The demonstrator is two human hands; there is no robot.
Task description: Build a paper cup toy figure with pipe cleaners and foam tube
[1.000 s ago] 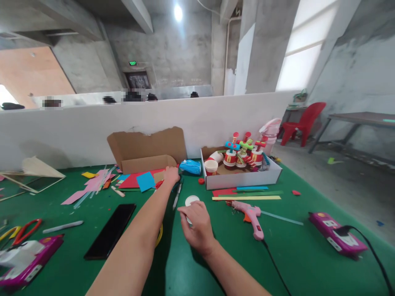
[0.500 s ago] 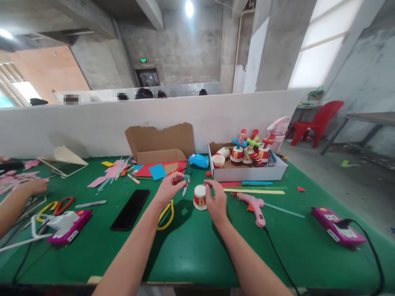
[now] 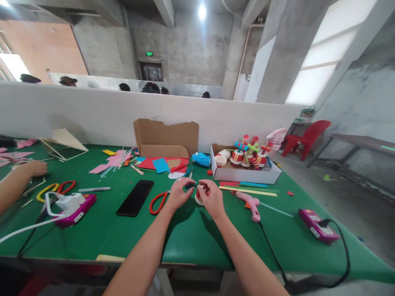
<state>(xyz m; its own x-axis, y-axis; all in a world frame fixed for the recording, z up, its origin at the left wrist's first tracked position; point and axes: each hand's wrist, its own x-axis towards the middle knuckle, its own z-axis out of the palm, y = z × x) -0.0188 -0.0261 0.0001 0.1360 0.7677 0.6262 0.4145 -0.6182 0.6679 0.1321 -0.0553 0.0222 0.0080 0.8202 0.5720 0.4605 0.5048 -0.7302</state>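
My left hand is closed in a pinch on a small dark teal piece, possibly folded paper; its exact kind is too small to make out. My right hand meets it from the other side, thumb and index finger pressed together at the piece's right end. Below and behind my right fingers stands a small red-and-white paper cup, mostly covered by the hand. Scissors with a red handle loop lie just left of my left hand, which hides part of them.
A pink glue gun with its cord lies to the right, near a purple power strip. A white box holds several cup figures. Left are a black phone, another power strip and a co-worker's hand.
My hands have come together: the left moved right, and the right now touches the small teal piece over the cup. The view has shifted, and a red scissor handle shows instead of a yellow one.
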